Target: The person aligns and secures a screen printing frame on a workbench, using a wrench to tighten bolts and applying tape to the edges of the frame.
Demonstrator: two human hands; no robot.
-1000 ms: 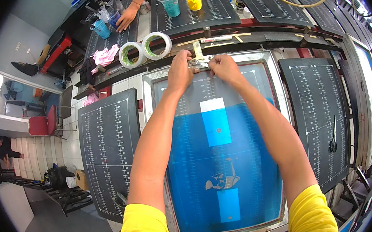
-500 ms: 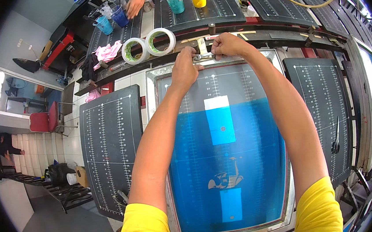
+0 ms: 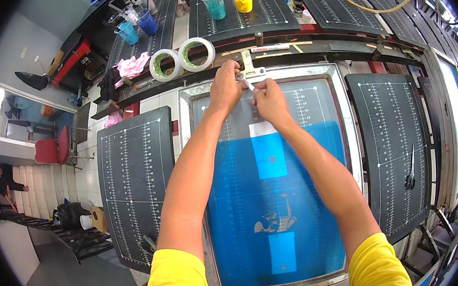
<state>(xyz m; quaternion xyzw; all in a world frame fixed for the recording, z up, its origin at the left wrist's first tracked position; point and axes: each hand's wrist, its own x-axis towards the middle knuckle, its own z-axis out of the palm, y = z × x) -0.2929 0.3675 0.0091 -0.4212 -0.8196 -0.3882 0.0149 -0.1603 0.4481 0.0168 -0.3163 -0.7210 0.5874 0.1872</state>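
Note:
A blue-coated screen printing frame (image 3: 352, 132) lies in front of me, with a cut-out figure and pale blue tape patches on its mesh. On its far edge sits a pale metal bracket (image 3: 254, 71) with bolts. My right hand (image 3: 271, 104) is closed round the handle of a small wrench (image 3: 248, 84), whose head meets the bracket's left bolt. Just left of that bolt, my left hand (image 3: 226, 88) has its fingers bent in against the bracket and the wrench head. Whatever those fingers pinch is hidden.
Two tape rolls (image 3: 197, 54) stand on the rail beyond the frame, near a marker pen (image 3: 270, 48). Cups of teal (image 3: 215, 7), yellow (image 3: 244, 0) and blue ink stand farther back. Black ruled boards (image 3: 137, 178) flank the frame; scissors (image 3: 410, 173) lie on the right one.
My right hand has come nearer and swung the wrench handle from sideways to pointing toward me. My left hand stays by the bolt. Another person's hand has left the blue cups.

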